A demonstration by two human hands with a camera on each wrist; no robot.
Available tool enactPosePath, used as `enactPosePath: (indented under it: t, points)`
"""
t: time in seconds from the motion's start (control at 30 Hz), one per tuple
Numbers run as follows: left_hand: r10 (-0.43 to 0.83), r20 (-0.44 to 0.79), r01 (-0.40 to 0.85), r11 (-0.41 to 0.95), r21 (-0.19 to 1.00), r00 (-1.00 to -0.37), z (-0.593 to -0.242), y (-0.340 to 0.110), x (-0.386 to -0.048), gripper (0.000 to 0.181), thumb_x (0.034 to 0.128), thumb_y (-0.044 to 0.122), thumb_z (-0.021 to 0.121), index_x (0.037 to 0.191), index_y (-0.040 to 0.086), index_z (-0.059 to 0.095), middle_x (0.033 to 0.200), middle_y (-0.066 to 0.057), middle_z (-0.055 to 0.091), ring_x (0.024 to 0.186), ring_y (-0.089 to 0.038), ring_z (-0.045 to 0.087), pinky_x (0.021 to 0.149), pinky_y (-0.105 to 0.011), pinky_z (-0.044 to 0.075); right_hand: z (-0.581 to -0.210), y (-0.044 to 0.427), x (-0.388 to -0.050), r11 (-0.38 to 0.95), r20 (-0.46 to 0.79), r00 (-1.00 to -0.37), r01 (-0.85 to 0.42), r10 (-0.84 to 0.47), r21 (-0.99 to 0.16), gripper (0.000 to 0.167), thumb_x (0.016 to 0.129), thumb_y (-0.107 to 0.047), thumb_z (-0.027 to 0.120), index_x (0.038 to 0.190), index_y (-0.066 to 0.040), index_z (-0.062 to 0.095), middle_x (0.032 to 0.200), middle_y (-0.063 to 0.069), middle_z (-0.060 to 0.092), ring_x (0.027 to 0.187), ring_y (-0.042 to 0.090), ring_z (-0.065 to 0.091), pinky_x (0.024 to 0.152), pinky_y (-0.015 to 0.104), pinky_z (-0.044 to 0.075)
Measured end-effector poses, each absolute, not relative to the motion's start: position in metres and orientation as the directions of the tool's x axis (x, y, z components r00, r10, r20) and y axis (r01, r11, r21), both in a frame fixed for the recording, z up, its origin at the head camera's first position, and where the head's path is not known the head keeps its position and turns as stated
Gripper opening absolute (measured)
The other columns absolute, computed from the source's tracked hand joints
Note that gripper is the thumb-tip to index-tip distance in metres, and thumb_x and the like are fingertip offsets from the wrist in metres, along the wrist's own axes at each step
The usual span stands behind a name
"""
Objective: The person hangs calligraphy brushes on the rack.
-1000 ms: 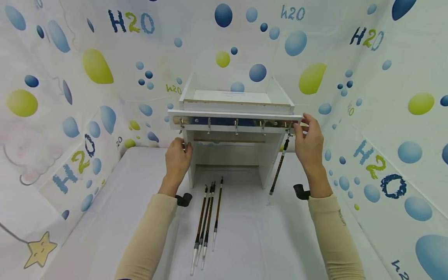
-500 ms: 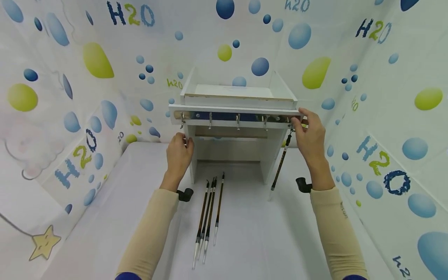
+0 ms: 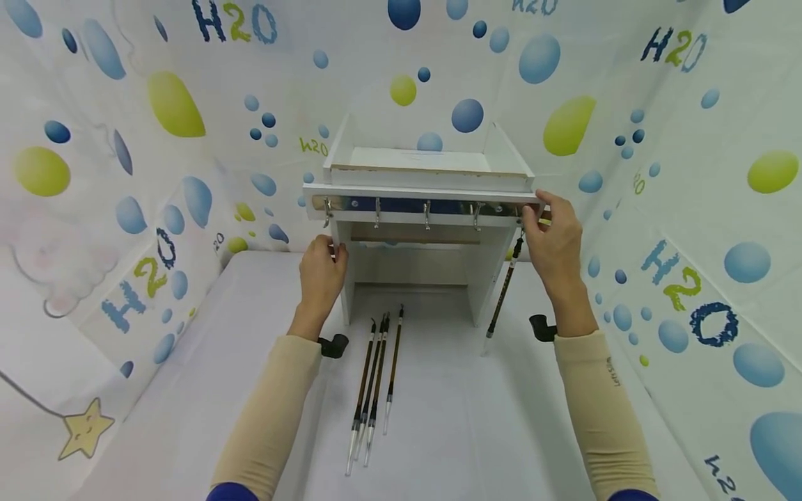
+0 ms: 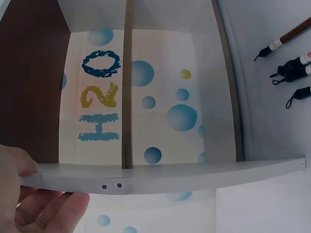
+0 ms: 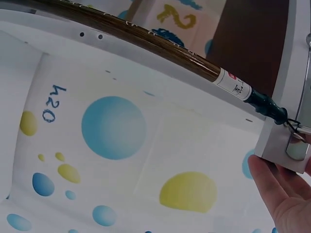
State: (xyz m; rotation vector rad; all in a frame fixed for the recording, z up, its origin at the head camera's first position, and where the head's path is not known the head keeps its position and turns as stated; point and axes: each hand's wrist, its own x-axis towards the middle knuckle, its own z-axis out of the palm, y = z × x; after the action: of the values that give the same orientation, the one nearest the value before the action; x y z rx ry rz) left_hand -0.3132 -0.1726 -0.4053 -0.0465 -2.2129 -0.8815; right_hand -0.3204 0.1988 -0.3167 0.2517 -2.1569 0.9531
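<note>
A white shelf [image 3: 413, 195] with a metal hook strip [image 3: 401, 206] along its front stands at the centre. My left hand [image 3: 321, 278] grips its left side panel, thumb and fingers on either side of the board [image 4: 160, 180] in the left wrist view. The right hand [image 3: 556, 243] holds the right end of the hook board, its fingers [image 5: 266, 179] against the end in the right wrist view. A brush [image 3: 505, 289] hangs by its loop from the rightmost hook; its dark top and brown handle [image 5: 160, 43] show close up.
Several brushes [image 3: 376, 390] with clear tip covers lie on the white table [image 3: 438, 417] in front of the shelf, between the forearms. Behind stands a wall covering [image 3: 351, 83] with blue and green dots.
The head view has tilted, so the whole scene sits slightly higher. Both hands keep their hold on the shelf, and the brush stays hanging.
</note>
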Motion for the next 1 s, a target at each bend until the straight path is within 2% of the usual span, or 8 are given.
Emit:
enactPosePath:
  t: [0.23,0.57,0.9,1.0]
  points:
    - [-0.22,0.613,0.287,0.732,0.617,-0.759,-0.404,-0.171,-0.312,0.027,0.0989,0.014,0.057,0.109,-0.011,0.061,0.101,-0.028,0.065,0.09,-0.041,0.07,0.077,-0.051,0.057,-0.318,0.197,-0.321,0.711,0.725,-0.676,-0.445,0.132,-0.544,0.042,0.102,-0.025,0.055,0.136,-0.001,0.056,0.134,0.019,0.061,0.107,0.035,0.068,0.09,0.049,0.058]
    - [-0.191,0.557,0.302,0.677,0.671,-0.808,-0.404,-0.177,-0.301,0.038,0.097,0.013,0.058,0.126,-0.012,0.059,0.109,-0.029,0.064,0.091,-0.04,0.071,0.081,-0.047,0.06,-0.319,0.193,-0.321,0.719,0.729,-0.672,-0.441,0.132,-0.537,0.041,0.102,-0.025,0.055,0.134,0.001,0.056,0.134,0.021,0.06,0.107,0.035,0.068,0.09,0.046,0.058]
    - [-0.223,0.596,0.296,0.703,0.646,-0.772,-0.417,-0.172,-0.287,0.038,0.0942,0.012,0.058,0.127,-0.008,0.059,0.107,-0.025,0.066,0.082,-0.036,0.07,0.075,-0.046,0.058,-0.316,0.193,-0.32,0.703,0.725,-0.675,-0.452,0.133,-0.549,0.041,0.102,-0.024,0.055,0.134,0.001,0.056,0.134,0.021,0.06,0.107,0.035,0.067,0.091,0.046,0.058]
    - [-0.241,0.573,0.277,0.689,0.669,-0.783,-0.423,-0.168,-0.279,0.039,0.095,0.013,0.058,0.129,-0.006,0.057,0.108,-0.024,0.066,0.082,-0.035,0.069,0.072,-0.046,0.056,-0.317,0.194,-0.321,0.697,0.731,-0.67,-0.463,0.13,-0.548,0.04,0.101,-0.023,0.056,0.133,0.002,0.056,0.133,0.022,0.06,0.105,0.035,0.067,0.089,0.047,0.059]
